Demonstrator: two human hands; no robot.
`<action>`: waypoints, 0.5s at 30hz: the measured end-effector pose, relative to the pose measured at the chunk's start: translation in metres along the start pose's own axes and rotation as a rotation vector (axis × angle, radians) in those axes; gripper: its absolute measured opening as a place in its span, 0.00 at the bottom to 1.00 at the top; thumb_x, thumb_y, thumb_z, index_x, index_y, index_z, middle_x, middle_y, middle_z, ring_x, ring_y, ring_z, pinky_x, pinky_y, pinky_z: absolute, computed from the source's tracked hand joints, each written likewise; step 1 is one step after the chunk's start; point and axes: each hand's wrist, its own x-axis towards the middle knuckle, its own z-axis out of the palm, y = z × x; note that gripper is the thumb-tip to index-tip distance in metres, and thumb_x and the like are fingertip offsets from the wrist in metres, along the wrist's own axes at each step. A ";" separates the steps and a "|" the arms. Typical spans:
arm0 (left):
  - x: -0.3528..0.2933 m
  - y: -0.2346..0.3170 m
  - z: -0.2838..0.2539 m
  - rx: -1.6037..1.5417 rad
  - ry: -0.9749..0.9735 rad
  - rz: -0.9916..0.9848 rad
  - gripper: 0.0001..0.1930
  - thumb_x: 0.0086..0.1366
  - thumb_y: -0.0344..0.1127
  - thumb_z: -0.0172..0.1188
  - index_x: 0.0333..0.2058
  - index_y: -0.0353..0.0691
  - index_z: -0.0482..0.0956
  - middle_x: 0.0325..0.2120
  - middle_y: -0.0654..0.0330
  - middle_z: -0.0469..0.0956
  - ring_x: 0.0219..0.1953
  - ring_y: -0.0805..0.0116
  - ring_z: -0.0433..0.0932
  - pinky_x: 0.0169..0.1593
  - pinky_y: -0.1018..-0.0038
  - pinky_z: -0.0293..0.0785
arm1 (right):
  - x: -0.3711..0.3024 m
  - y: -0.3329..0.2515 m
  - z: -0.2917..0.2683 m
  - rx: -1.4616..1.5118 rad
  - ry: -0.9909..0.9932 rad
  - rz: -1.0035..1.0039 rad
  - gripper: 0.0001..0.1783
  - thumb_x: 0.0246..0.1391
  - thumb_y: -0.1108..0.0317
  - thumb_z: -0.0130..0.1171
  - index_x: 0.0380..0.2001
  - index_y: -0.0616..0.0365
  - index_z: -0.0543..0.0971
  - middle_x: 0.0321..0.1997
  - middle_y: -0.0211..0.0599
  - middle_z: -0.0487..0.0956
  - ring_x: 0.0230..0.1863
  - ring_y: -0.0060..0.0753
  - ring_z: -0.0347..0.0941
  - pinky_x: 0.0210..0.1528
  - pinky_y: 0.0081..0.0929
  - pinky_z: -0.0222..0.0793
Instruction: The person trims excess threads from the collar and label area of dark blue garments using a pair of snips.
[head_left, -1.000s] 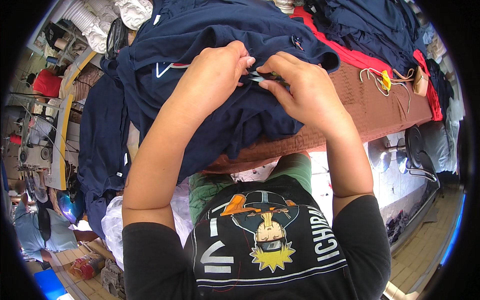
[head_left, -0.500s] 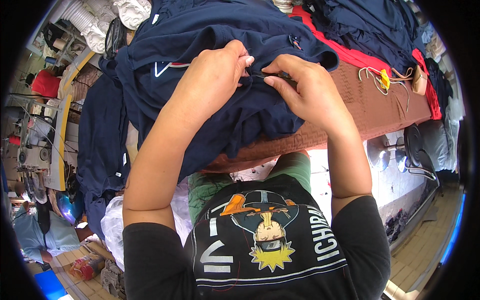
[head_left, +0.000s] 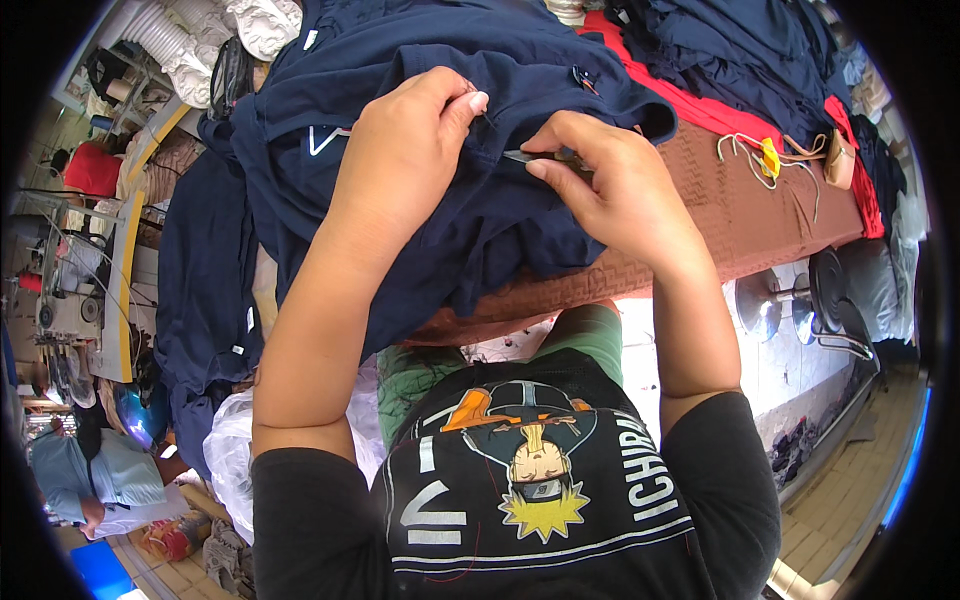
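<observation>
A navy blue garment (head_left: 440, 215) lies bunched before me on a brown cloth-covered table, with a white outlined shape on it at the left. My left hand (head_left: 410, 135) is closed in a pinch above the garment's seam; whatever lies between thumb and forefinger is too small to make out. Close by on the right, my right hand (head_left: 605, 170) is wrapped round small thread snips (head_left: 516, 155). Their pointed metal tip shows past my thumb and points left at the seam, while the handles are mostly hidden by my fingers.
More navy garments (head_left: 730, 60) are heaped at the far right over red cloth. A yellow item with cords (head_left: 769, 160) lies on the brown table cover (head_left: 720, 210). Sewing machines (head_left: 75, 300) stand at the left, near a person in light blue (head_left: 100, 470). A fan (head_left: 830, 290) stands at the right.
My left hand has drawn slightly up and left, away from the snips. More of the snips' tip now shows; my right hand has barely moved. The person at lower left has shifted.
</observation>
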 end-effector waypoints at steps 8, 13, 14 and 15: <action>0.003 -0.002 0.001 -0.361 -0.110 -0.151 0.12 0.71 0.36 0.52 0.39 0.31 0.77 0.33 0.59 0.83 0.35 0.75 0.81 0.42 0.79 0.75 | 0.006 -0.004 0.001 -0.085 0.136 -0.048 0.10 0.51 0.66 0.62 0.35 0.55 0.76 0.33 0.38 0.79 0.34 0.47 0.77 0.34 0.39 0.71; 0.000 -0.001 -0.003 -0.318 -0.079 -0.030 0.12 0.71 0.37 0.52 0.37 0.32 0.78 0.32 0.58 0.83 0.34 0.74 0.80 0.41 0.79 0.74 | 0.012 -0.006 0.008 -0.101 0.148 -0.089 0.09 0.52 0.66 0.61 0.35 0.56 0.76 0.33 0.37 0.78 0.34 0.48 0.76 0.34 0.40 0.72; 0.001 -0.006 -0.003 -0.286 -0.033 0.092 0.14 0.71 0.39 0.52 0.35 0.32 0.79 0.32 0.57 0.82 0.33 0.72 0.80 0.41 0.78 0.74 | 0.012 -0.005 0.008 -0.122 0.142 -0.100 0.09 0.52 0.66 0.61 0.35 0.56 0.76 0.33 0.37 0.78 0.34 0.48 0.76 0.34 0.40 0.72; 0.000 -0.009 -0.007 -0.253 0.014 0.213 0.16 0.71 0.40 0.52 0.33 0.33 0.80 0.32 0.56 0.82 0.32 0.71 0.80 0.40 0.77 0.74 | 0.012 -0.005 0.008 -0.142 0.135 -0.112 0.09 0.52 0.66 0.61 0.35 0.56 0.76 0.33 0.37 0.79 0.34 0.48 0.76 0.34 0.40 0.72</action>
